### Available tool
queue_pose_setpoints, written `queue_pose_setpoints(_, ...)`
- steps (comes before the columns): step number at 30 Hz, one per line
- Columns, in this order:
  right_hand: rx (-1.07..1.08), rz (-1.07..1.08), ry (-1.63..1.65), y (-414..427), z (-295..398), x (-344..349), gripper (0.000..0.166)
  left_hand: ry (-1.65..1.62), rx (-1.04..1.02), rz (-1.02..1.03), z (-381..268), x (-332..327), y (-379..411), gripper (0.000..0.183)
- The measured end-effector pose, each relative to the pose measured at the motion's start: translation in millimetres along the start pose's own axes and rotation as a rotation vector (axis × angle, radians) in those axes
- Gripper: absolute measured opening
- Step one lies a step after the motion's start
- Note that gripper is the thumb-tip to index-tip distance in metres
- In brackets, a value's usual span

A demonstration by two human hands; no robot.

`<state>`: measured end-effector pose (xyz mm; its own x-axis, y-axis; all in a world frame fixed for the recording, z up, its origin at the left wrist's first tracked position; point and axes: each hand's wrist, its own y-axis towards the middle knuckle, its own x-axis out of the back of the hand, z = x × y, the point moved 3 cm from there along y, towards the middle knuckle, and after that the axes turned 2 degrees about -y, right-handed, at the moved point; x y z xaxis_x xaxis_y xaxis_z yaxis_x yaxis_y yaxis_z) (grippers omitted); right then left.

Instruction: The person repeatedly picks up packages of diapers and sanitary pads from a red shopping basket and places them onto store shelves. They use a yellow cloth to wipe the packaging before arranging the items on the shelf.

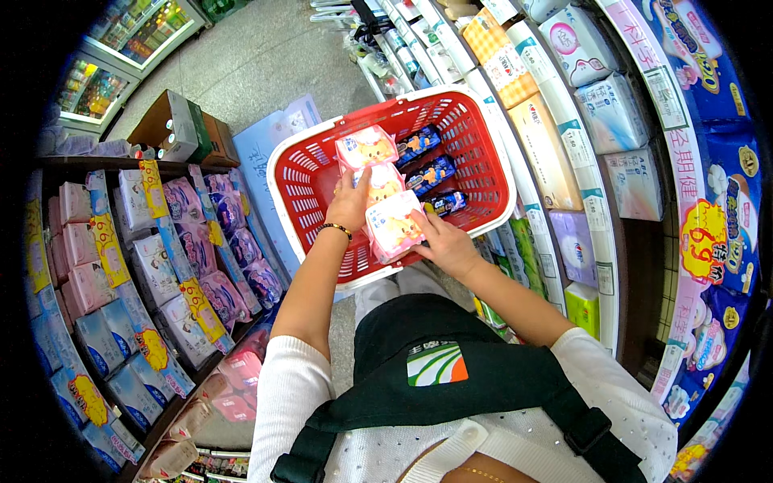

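Note:
In front of me is a red plastic shopping basket (pixel 483 130) with a white rim. Three pink soft packages with yellow cartoon figures form a row inside: the far one (pixel 365 147), the middle one (pixel 386 183) and the nearest one (pixel 394 224). My left hand (pixel 349 199) lies against the left side of the middle package; whether it grips or only rests there is unclear. My right hand (pixel 444 241) has its fingers and thumb on the right edge of the nearest package. Along the basket's right side lie three dark blue packages (pixel 430 174), apart from one another.
Shelves of tissue packs (pixel 546 154) rise close on the right. On the left, a low shelf unit holds pink and purple packages (pixel 184 199) with yellow price tags (pixel 202 309). Beyond stand an open cardboard box (pixel 175 127) and glass-door drink coolers (pixel 145 30) across the grey floor (pixel 259 54).

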<state>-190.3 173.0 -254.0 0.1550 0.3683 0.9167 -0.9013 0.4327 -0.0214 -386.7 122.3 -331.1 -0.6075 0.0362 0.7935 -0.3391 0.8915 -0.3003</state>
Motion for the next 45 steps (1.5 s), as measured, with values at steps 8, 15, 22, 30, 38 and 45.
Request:
queue_pose_setpoints(8,-0.065,0.013,-0.007,-1,-8,-19,0.057,-0.303,-0.012,0.102,8,19,-26,0.081)
queue_pose_setpoints(15,-0.093,0.141,-0.069,8,6,-28,0.056,-1.287,0.172,0.249,-11,-21,-90,0.08)
queue_pose_setpoints(22,-0.096,0.13,-0.083,2,6,-38,0.058,-1.183,-0.041,0.008,-22,-32,-90,0.079)
queue_pose_setpoints(30,-0.046,0.305,-0.101,9,19,2,0.053,-0.982,-0.028,0.023,-8,-36,-87,0.072)
queue_pose_setpoints(38,-0.771,-0.371,1.259,-96,-37,116,0.052,-0.364,-0.342,-0.218,-127,68,-98,0.053)
queue_pose_setpoints(45,-0.274,-1.273,1.862,-187,-66,209,0.04,-0.578,-0.705,-0.09,-285,84,-32,0.041)
